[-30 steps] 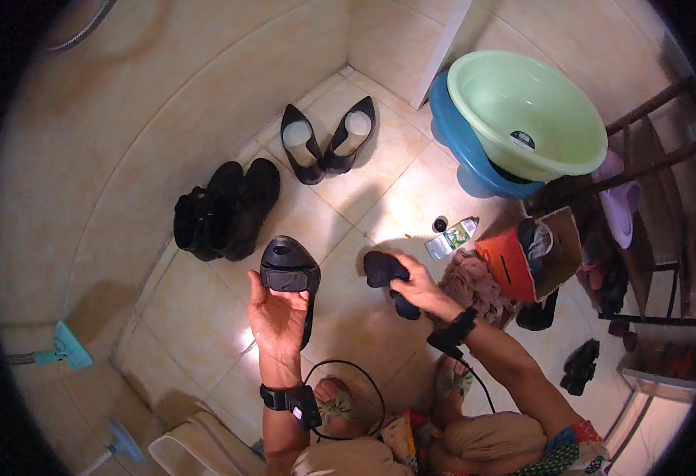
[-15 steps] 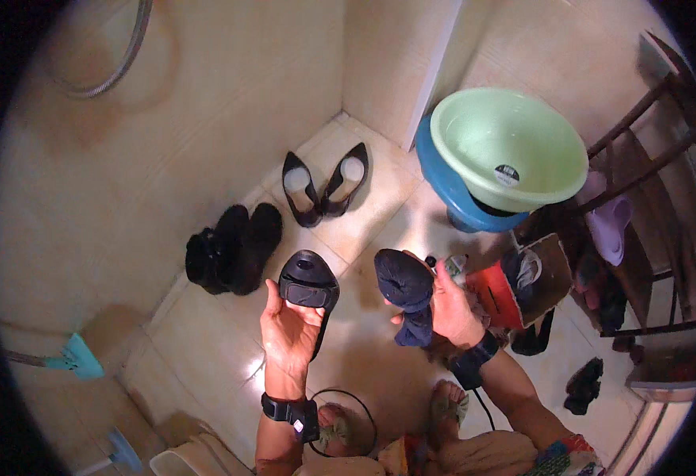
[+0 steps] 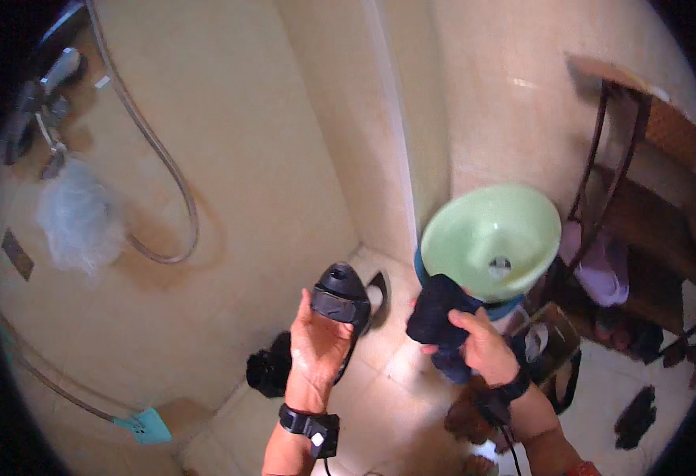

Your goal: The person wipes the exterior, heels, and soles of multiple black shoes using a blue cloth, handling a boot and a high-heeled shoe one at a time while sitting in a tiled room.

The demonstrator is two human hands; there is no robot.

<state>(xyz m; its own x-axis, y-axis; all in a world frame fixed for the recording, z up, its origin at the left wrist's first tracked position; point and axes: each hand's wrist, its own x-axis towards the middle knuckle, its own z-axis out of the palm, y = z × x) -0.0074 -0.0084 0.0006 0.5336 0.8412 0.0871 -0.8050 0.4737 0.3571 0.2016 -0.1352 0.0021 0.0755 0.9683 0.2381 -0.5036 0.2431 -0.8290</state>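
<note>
My left hand (image 3: 316, 351) grips a black open-toed shoe (image 3: 340, 295), held up with its toe pointing away from me and a wide strap across its front. In my right hand (image 3: 484, 349) is a bunched dark navy cloth (image 3: 438, 316), with a loose end hanging below the fingers. Shoe and cloth are apart, side by side in the air. Behind the held shoe, a black pointed shoe (image 3: 381, 292) stands on the floor, partly hidden. Fuzzy black shoes (image 3: 262, 373) are by the wall, left of my left hand.
A light green basin (image 3: 463, 230) sits over a blue one at the far right. A dark rack (image 3: 657, 214) holding purple footwear (image 3: 608, 278) stands beside it. An open box (image 3: 553, 341) is below. On the left wall hang a shower hose (image 3: 153, 139) and a white bath puff (image 3: 80, 216).
The view has tilted upward, bringing the shower hose and bath puff into sight. The cloth has turned in my right hand, its thumb now across it. My left hand still holds the shoe.
</note>
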